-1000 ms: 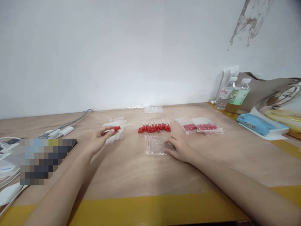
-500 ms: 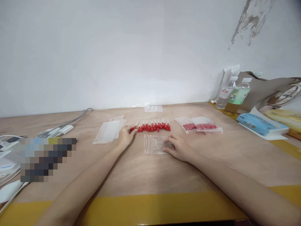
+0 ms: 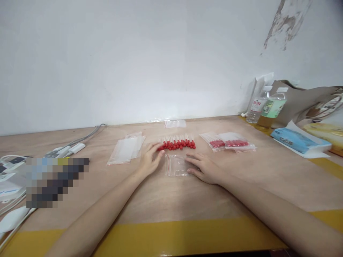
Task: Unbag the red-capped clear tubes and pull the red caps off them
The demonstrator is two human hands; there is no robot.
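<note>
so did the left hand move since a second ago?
Yes. The left hand went rightward, from over the stack of empty bags to the left end of the row of red-tipped pieces, beside the open bag.

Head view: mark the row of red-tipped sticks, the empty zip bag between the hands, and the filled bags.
row of red-tipped sticks [image 3: 178,144], head view, red tips mid-row.
empty zip bag [image 3: 176,165], head view, clear middle.
filled bags [image 3: 232,143], head view, red contents.

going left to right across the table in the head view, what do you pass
cables → stack of empty clear bags → left hand → open clear bag → right hand → filled bags of red-tipped pieces → two bottles → blue packet
</note>
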